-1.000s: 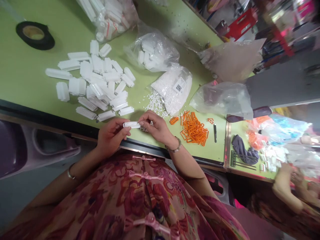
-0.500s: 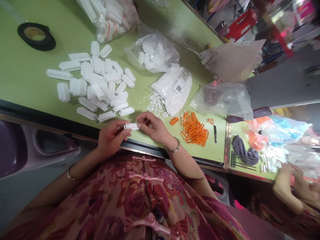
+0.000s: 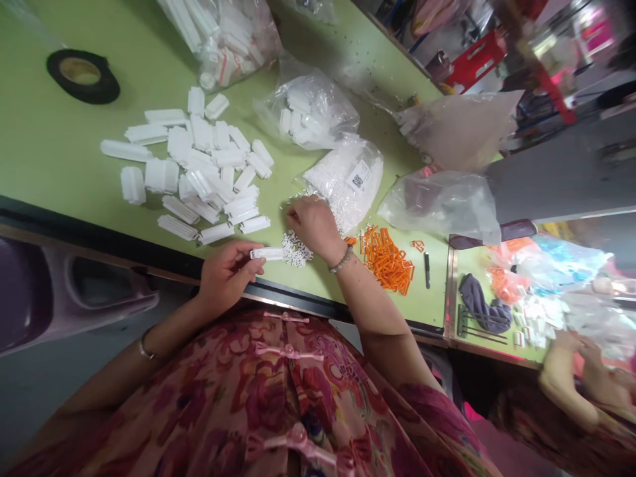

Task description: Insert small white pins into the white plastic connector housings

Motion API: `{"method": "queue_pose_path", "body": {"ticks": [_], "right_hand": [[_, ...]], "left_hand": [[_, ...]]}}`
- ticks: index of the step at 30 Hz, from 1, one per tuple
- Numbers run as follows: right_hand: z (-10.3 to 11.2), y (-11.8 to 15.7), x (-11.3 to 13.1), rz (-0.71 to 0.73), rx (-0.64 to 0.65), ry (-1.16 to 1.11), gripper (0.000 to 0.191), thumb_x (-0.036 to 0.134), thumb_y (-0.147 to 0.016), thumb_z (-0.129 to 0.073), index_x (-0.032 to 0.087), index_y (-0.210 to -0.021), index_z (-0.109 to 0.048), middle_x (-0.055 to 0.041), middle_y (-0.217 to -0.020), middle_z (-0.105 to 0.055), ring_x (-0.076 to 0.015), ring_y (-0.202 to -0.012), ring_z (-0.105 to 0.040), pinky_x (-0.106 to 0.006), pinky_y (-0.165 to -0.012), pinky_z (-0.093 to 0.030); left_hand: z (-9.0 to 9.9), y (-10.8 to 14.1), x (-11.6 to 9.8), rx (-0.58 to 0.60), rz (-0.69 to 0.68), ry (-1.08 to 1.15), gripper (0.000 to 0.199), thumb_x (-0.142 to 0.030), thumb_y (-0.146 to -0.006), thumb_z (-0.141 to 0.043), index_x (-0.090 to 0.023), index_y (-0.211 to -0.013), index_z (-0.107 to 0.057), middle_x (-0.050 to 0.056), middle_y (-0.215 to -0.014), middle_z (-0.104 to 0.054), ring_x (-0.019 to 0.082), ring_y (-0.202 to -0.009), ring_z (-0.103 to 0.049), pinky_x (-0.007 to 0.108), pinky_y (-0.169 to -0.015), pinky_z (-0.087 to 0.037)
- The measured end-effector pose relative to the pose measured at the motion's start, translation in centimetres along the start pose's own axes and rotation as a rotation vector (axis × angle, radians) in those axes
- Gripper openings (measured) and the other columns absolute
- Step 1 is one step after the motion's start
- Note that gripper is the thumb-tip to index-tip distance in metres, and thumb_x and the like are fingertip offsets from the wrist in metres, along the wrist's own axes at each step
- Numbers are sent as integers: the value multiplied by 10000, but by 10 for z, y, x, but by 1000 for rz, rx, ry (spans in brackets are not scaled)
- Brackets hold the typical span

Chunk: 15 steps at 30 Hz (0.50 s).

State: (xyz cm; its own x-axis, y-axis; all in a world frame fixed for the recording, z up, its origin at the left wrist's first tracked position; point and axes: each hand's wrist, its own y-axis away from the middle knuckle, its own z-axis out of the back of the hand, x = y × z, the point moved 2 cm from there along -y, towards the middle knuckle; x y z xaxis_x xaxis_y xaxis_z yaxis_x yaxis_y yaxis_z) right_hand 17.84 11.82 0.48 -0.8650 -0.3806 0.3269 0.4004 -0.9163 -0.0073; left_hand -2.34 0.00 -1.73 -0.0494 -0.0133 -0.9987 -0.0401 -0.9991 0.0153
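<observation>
White plastic is the story at this worktop (image 3: 64,159), and here's the left hand (image 3: 226,275), curled nearly closed, thumb and fingers pinching a white plastic strip (image 3: 265,253) whose free end pokes out to the right of the fingers! Just right of that strip, the right hand (image 3: 313,225) is down low, fingers bunched and pointing toward the left hand, right over a loose heap of tiny white pegs (image 3: 295,250); the fingertips are hidden from this view, so whether it has a peg, I can't tell. Beyond the right hand, almost touching it, lies a clear bag of those pegs with a QR-code label (image 3: 345,182). Further along, past the right wrist and its beaded bracelet (image 3: 342,260), a tangle of orange plastic clips (image 3: 386,260) sits on the worktop, with a slim black marker (image 3: 426,270) just beyond. Ahead of the left hand, a big scatter of white plastic housings (image 3: 209,159) spreads out, the closest ones nearly at its knuckles, with a bagged batch (image 3: 233,43) behind them and a black tape roll (image 3: 83,76) off to the far left. And way over to the right, well apart from all this, a co-worker's hand (image 3: 564,377) is busy at a neighbouring worktop (image 3: 489,348)!
</observation>
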Motion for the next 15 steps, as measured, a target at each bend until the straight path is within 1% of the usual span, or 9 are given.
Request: {"method": "queue_pose_path", "body": {"ticks": [2, 3, 5, 7, 8, 11, 15], "right_hand": [[8, 6, 4, -25, -7, -139, 160, 91, -939, -666, 189, -813, -683, -57, -832, -694, -209, -840, -622, -387, -852, -515], [12, 13, 5, -34, -8, -259, 124, 116, -940, -673, 189, -843, -699, -40, -830, -697, -186, -807, -618, -360, -809, -516], [18, 30, 7, -49, 38, -566, 76, 225, -971, -680, 197, -924, -732, -4, -816, -699, -139, -721, -591, -306, -695, -499], [18, 48, 9, -41, 94, -792, 149, 348, -984, -719, 203, -986, -753, 5, -819, -703, -122, -702, -582, -283, -645, -488], [16, 56, 11, -36, 111, -856, 193, 398, -989, -733, 206, -999, -759, 5, -813, -697, -120, -696, -573, -282, -634, -485], [9, 71, 15, 15, 67, -902, 266, 486, -1012, -741, 221, -994, -765, 3, -812, -658, -131, -712, -553, -301, -649, -495], [3, 67, 19, 103, -60, -864, 274, 491, -1031, -741, 230, -951, -767, 4, -840, -587, -142, -770, -560, -326, -727, -527]], "left_hand": [[0, 0, 1, -9, 6, 17, 259, -390, -892, -763, -189, -1052, -732, -24, -635, -731, 126, -492, -635, 235, -543, -519], [0, 0, 1, -13, 10, 28, 259, -390, -889, -766, -190, -1050, -733, -24, -636, -730, 124, -489, -631, 232, -538, -515], [-1, 0, 2, -16, 19, 51, 265, -395, -883, -775, -191, -1048, -736, -24, -635, -727, 123, -488, -630, 230, -530, -511], [-1, 0, 2, -20, 26, 67, 271, -399, -881, -782, -192, -1050, -737, -22, -640, -727, 127, -494, -634, 233, -531, -514], [-1, 0, 3, -23, 28, 73, 272, -399, -881, -785, -193, -1053, -737, -20, -645, -729, 129, -499, -638, 234, -532, -516], [-2, 0, 2, -28, 27, 87, 276, -396, -882, -787, -193, -1062, -740, -18, -652, -730, 131, -507, -641, 235, -537, -520], [-2, -1, 1, -32, 3, 90, 253, -378, -879, -783, -191, -1043, -744, -28, -631, -720, 118, -486, -628, 220, -525, -512]]}}
